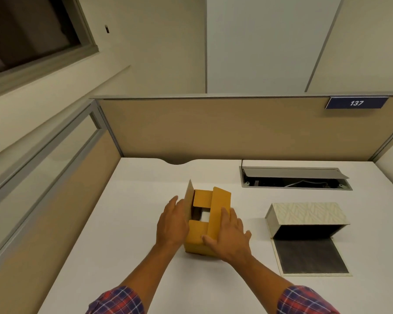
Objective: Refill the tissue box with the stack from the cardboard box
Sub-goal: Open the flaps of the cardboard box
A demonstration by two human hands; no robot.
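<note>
A small brown cardboard box (201, 223) stands in the middle of the white desk (127, 234). Its flaps are partly folded; a white patch of tissue shows through the gap in the top. My left hand (171, 223) lies flat against the box's left flap. On the right flap and front corner rests my right hand (228, 237), fingers spread. To the right stands the tissue box (306, 214), cream with a leaf pattern. It is open towards me, its dark lid panel (310, 257) lying flat on the desk. Its inside looks dark.
A cable hatch (295, 177) with its grey lid raised is sunk into the desk behind the tissue box. Tan partition walls (213, 128) close the desk at the back and left. A blue plate reading 137 (356, 103) hangs at the top right.
</note>
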